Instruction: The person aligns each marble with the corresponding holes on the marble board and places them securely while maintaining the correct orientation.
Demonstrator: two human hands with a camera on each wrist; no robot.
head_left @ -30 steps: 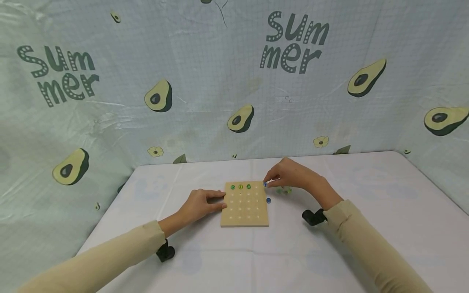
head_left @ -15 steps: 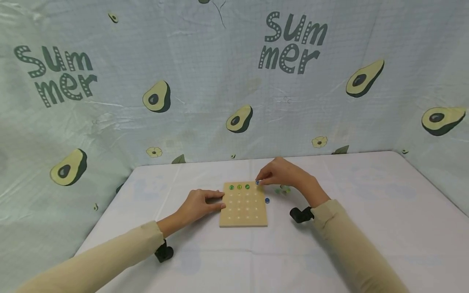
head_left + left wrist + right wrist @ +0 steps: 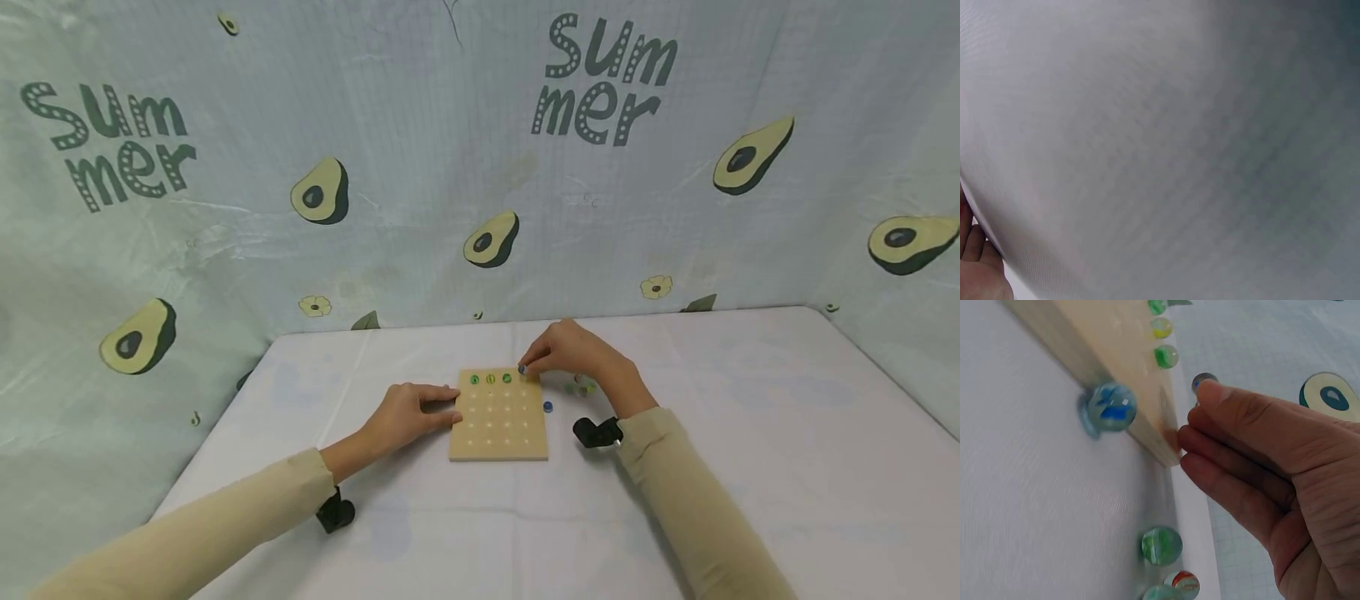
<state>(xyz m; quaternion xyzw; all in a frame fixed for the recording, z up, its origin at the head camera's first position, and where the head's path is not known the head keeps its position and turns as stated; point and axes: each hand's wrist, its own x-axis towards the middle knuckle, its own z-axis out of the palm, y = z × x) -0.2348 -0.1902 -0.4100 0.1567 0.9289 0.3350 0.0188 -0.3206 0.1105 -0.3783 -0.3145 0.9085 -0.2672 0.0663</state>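
Note:
A square wooden board [image 3: 498,429] with rows of small hollows lies flat on the table. Three glass marbles, green, yellow and green [image 3: 507,378], sit along its far row. At the board's far right corner my right hand [image 3: 573,348] pinches a blue marble [image 3: 522,369] between thumb and fingertips; the right wrist view shows this marble [image 3: 1204,380] partly hidden by the thumb. My left hand [image 3: 405,414] rests at the board's left edge, thumb and fingers apart and touching it. Only a few left-hand fingers [image 3: 974,242] show in the left wrist view's lower corner.
Another blue marble [image 3: 547,407] lies on the cloth beside the board's right edge. Several loose marbles [image 3: 586,388], some green and one with red [image 3: 1185,584], lie beneath my right wrist. Behind the white-covered table [image 3: 420,542] hangs an avocado-print curtain [image 3: 420,167].
My right hand has moved left with the blue marble, from just past the board's right edge to over its far right corner. The left hand stays at the left edge.

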